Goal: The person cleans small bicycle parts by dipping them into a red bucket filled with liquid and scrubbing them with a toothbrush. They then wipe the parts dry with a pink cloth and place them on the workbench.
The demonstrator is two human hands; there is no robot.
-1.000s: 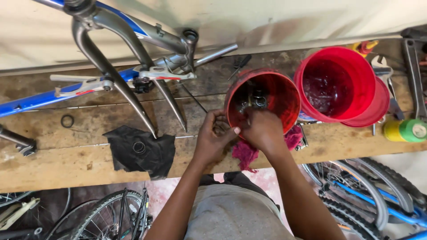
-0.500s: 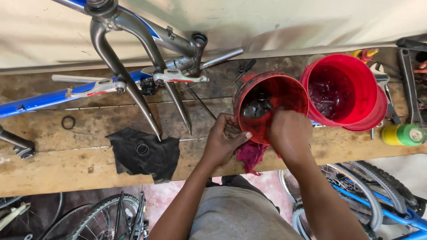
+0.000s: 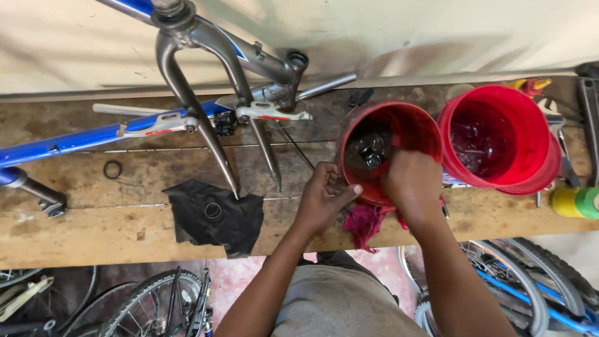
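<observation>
Since half a second ago, the right hand [image 3: 412, 181] has slid deeper over the near rim of the tilted red plastic bucket [image 3: 399, 134], and its fingers now dip inside (I cannot tell if they hold anything). Left hand [image 3: 324, 196] presses on the bucket's rim at 8 o'clock, fingers curled round it. Dark metal parts [image 3: 368, 150] lie in the bucket. It leans on the worn wooden table [image 3: 125, 231], with a crumpled pink rag [image 3: 365, 221] under it at 6 o'clock. A second red bucket [image 3: 499, 137] stands at 3 o'clock.
</observation>
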